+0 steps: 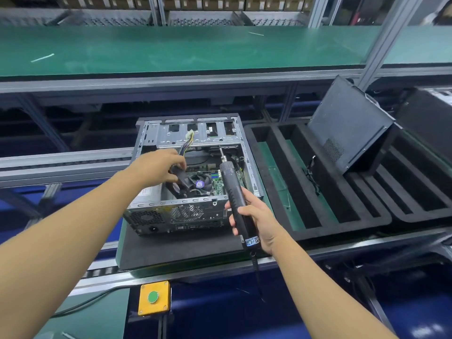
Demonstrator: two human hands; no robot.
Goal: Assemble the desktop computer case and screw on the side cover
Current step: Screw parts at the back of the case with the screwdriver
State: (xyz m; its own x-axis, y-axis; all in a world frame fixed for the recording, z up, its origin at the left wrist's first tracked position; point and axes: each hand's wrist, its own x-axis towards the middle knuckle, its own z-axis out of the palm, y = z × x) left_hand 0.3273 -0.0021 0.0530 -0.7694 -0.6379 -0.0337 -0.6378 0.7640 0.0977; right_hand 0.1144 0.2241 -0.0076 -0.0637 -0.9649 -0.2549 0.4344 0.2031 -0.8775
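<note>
left hand (159,167) reaching into the case, fingers curling round a black part (181,180) | computer case (176,216) lying open side up on a black pad (171,248) | right hand (255,217) gripping an electric screwdriver (233,192), bit pointing into the case | side cover (352,133) leaning tilted in a foam tray (318,227), just right of the case

Bare metal case (195,133) (matt), black foam tray (318,216).
</note>
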